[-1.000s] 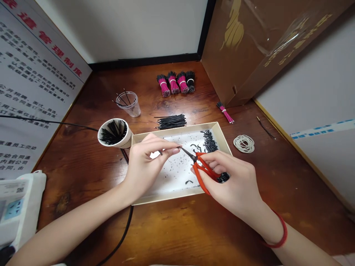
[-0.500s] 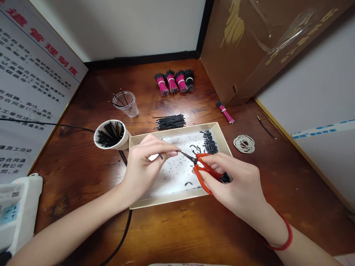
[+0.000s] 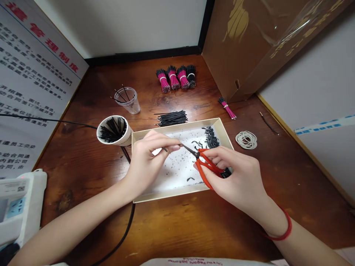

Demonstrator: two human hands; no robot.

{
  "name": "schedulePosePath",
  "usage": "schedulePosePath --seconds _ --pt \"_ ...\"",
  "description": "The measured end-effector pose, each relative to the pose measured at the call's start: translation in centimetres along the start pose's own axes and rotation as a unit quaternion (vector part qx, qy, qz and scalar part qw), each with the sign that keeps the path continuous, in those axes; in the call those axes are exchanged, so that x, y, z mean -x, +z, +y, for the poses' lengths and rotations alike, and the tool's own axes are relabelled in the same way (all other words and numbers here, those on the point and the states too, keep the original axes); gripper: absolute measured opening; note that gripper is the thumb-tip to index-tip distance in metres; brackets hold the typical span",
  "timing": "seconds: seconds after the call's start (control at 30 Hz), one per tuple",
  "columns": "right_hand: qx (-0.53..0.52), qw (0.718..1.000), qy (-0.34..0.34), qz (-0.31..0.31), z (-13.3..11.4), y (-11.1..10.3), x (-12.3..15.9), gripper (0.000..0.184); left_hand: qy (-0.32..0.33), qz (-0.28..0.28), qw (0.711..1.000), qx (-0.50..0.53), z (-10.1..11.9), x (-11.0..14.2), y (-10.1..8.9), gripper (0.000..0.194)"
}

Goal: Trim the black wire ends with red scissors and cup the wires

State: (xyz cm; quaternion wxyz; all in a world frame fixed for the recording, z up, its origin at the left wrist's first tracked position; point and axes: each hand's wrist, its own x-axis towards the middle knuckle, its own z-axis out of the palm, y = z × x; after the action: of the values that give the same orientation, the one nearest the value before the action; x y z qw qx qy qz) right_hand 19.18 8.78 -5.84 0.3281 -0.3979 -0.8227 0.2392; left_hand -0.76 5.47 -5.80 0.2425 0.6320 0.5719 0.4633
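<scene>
My left hand (image 3: 148, 159) is closed in a pinch over a shallow cream box (image 3: 177, 197). A short dark end of a thin black wire (image 3: 165, 149) shows between its fingers; most of it is hidden. In my right hand (image 3: 235, 173) are red-handled scissors (image 3: 203, 159), their narrow dark tips meeting the left fingertips. Whether the blades are fully closed is too small to tell. Black scraps (image 3: 211, 138) are heaped in the box's far right corner, with small bits scattered over its white floor. A dark clump (image 3: 226, 173) shows by my right fingers, held or lying behind them, I cannot tell.
Behind the box lies a pile of black wires (image 3: 172, 118); banded pink-and-black bundles (image 3: 173, 78) stand farther back. On the left are a paper cup (image 3: 124, 138) of black wires and a clear cup (image 3: 133, 105). White rubber bands (image 3: 246, 140) and a small bundle (image 3: 227, 109) lie right.
The view shifts slightly. Both hands keep almost the same pose, with the scissors tips staying at the left fingertips.
</scene>
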Motion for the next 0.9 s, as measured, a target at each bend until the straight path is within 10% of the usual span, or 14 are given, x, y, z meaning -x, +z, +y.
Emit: schedulePosePath --seconds 0.9 --pt "-0.017 1.0 -0.009 -0.004 0.11 -0.04 0.16 0.011 0.018 -0.004 1.0 0.006 0.0 -0.08 -0.02 0.021"
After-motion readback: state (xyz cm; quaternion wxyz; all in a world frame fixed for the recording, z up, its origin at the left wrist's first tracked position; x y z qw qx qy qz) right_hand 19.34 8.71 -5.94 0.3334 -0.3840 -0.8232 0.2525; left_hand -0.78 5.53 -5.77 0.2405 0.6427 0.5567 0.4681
